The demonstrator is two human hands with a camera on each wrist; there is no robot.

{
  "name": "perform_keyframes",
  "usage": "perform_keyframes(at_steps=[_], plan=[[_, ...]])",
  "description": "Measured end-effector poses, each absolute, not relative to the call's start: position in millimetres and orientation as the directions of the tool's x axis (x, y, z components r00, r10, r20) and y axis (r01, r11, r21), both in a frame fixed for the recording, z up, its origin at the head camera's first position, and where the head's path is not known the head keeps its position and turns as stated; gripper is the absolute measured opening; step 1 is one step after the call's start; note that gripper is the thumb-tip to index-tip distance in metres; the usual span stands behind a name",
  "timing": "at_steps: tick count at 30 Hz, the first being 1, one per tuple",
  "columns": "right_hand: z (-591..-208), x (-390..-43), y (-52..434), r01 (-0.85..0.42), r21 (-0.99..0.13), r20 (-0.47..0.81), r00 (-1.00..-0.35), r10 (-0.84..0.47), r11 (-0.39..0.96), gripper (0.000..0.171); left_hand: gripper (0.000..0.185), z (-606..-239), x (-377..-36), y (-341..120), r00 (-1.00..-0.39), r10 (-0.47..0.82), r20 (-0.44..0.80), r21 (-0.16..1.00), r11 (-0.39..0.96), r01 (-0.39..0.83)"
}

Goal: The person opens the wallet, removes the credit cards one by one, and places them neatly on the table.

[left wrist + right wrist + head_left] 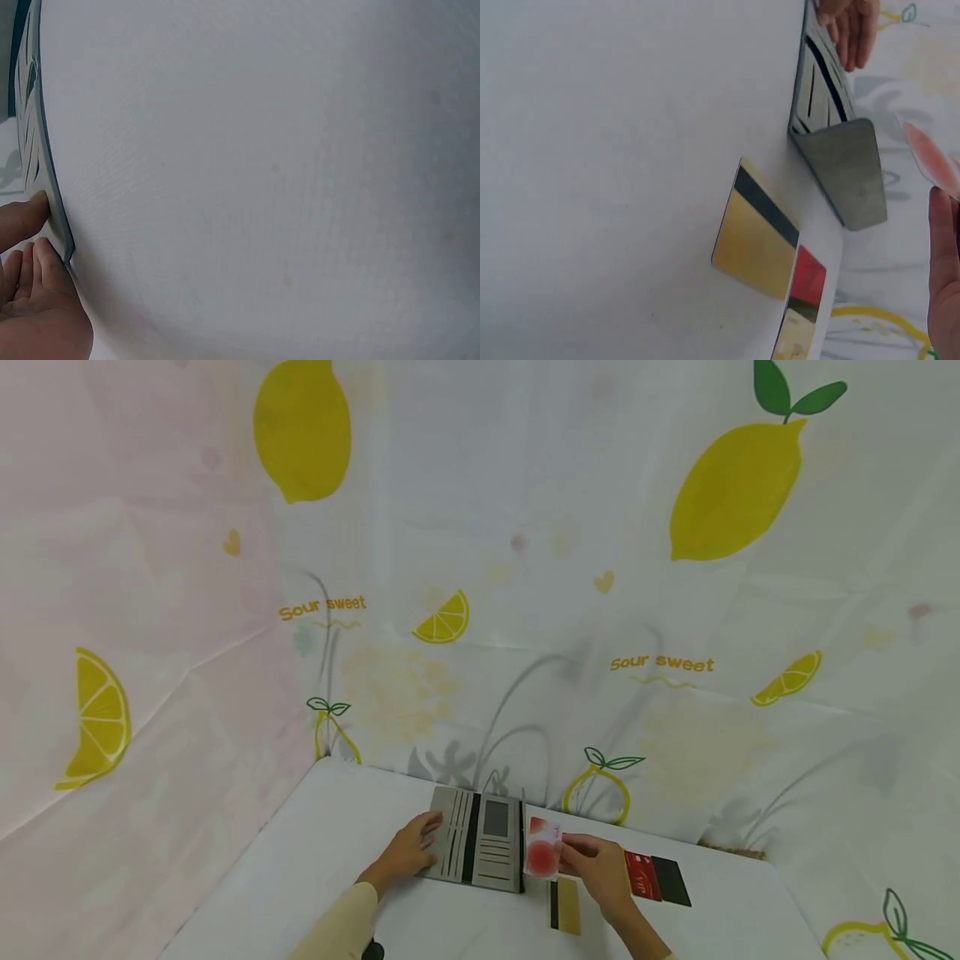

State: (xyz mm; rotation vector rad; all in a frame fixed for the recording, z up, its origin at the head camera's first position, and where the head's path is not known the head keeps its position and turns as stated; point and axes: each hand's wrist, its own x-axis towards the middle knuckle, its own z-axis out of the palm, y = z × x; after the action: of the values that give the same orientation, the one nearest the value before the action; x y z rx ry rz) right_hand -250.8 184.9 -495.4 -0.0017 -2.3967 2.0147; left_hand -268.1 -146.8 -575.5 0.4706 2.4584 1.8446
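Observation:
An open grey wallet (480,847) with card slots lies flat on the white table (337,860). My left hand (426,837) rests on its left half with the fingers laid flat; in the left wrist view that hand (37,262) touches the wallet's edge (34,135). My right hand (567,853) pinches a white card with a red circle (542,849) just to the right of the wallet, at its right edge. In the right wrist view the wallet (844,161) has one flap raised, and the held card (930,154) shows beside it.
A gold card with a black stripe (566,906) lies in front of my right hand. A red VIP card (643,872) and a black card (671,881) lie to its right. Lemon-print cloth (525,568) walls the table on the left and back.

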Motion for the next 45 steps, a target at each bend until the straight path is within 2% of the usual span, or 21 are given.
perform_keyframes(at_steps=[6,13,23,32,45], plan=[[-501.1,-249.3,209.6,0.020,-0.977,-0.002,-0.996,0.087,0.214,0.030,0.077,-575.9,-268.7,-147.9,-0.951,0.266,0.157,0.949,0.224,0.220],[-509.6,-244.0,239.7,0.054,-0.960,-0.019,-0.991,0.131,0.275,0.029,0.077,-576.2,-269.7,-147.0,-0.957,0.254,0.138,0.944,0.258,0.205],[-529.6,-239.8,271.7,0.241,-0.857,-0.182,-0.969,0.170,0.455,0.026,0.077,-575.4,-269.8,-144.9,-0.964,0.241,0.113,0.945,0.273,0.179],[-536.1,-238.3,278.9,0.308,-0.779,-0.254,-0.951,0.173,0.546,0.022,0.077,-572.8,-269.6,-145.0,-0.964,0.246,0.102,0.944,0.283,0.172],[-548.0,-236.3,273.0,0.225,-0.713,-0.154,-0.974,0.164,0.665,0.020,0.077,-569.7,-268.8,-145.4,-0.962,0.249,0.115,0.939,0.288,0.187]])
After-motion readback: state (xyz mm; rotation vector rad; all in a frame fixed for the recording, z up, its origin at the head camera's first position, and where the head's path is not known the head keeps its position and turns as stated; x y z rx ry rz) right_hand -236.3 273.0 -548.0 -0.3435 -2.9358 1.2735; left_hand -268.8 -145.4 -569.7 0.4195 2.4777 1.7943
